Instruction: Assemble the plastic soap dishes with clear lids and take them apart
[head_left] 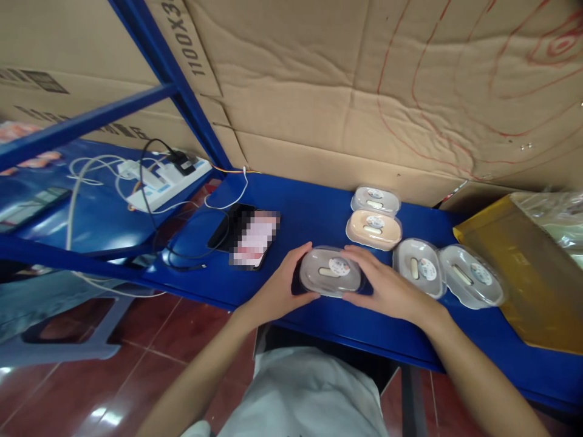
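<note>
Between my two hands is a grey oval plastic box (314, 279) with a clear lid, a pale bar on top and a round white sticker. My left hand (282, 285) grips its left end, thumb at the near side and fingers at the far side. My right hand (382, 285) grips the right end in the same way. Behind it are a peach-coloured box (357, 229) and a grey box (392, 199) of the same kind. Two more grey boxes, a nearer one (407, 258) and a farther one (460, 285), lie right of my right hand.
A phone (257, 240) with a blurred screen lies at the left on the blue shelf (300, 200). Past the blue frame post (191, 115) is a white power strip (159, 191) with cables. A cardboard carton (514, 273) stands at the right; a cardboard wall (310, 79) rises behind.
</note>
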`<state>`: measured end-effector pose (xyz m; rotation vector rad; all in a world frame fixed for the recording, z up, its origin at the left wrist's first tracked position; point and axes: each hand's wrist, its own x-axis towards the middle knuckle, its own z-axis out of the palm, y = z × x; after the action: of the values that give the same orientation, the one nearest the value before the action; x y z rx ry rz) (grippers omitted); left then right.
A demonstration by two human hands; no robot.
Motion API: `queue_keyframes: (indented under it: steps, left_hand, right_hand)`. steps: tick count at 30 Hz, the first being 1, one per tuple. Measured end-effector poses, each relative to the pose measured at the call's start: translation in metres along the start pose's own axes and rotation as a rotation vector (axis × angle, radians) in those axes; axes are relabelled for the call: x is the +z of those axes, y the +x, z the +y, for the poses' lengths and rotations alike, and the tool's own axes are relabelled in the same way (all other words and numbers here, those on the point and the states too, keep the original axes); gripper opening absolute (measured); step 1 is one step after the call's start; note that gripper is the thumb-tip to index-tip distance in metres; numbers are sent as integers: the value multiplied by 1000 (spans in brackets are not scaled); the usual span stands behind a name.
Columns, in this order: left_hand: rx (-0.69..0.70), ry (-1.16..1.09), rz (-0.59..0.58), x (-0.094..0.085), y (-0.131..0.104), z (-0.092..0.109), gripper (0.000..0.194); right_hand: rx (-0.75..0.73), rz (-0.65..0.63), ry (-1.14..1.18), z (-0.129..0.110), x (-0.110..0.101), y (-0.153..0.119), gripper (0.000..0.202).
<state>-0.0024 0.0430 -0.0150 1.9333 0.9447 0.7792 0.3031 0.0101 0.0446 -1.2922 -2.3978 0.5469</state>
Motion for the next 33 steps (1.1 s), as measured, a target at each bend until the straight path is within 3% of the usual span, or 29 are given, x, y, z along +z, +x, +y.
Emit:
queue_keyframes:
  steps: [3,13,33]
  left_hand:
    - [3,-6,4,0,1,0,102]
    - [42,100,-53,-7,5,7,91]
    - [83,116,-41,-6,4,3,88]
  right_hand:
    - [-3,-40,-36,0,9,1,76]
    - [-71,39,-57,-6,17,6,76]
    - [-45,-39,-53,1,17,5,77]
